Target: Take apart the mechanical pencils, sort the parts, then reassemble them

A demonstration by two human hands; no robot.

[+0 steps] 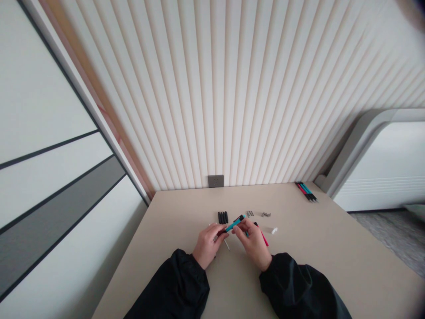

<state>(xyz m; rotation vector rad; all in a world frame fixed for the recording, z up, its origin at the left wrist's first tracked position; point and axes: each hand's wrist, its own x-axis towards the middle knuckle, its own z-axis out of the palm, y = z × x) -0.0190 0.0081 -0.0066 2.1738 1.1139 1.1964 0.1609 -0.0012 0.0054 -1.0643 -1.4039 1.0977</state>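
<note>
A blue pen barrel [234, 223] with a black clip end is held between my two hands, tilted up to the right. My left hand [208, 246] pinches its lower end, where a dark part shows at the fingertips. Around the upper part, the fingers of my right hand [255, 246] are closed. A thin white refill [226, 245] lies beside my left fingers, partly hidden. Beyond my hands several black pen grips [223, 217] lie in a row. A red pen barrel [264, 239] rests partly behind my right hand.
Small springs [250, 213] and small metal pieces [266, 215] lie toward the back of the table [179, 208]. A small white piece [274, 230] sits to the right. Several red and blue pens [307, 192] lie at the far right corner. A socket [215, 180] is on the wall.
</note>
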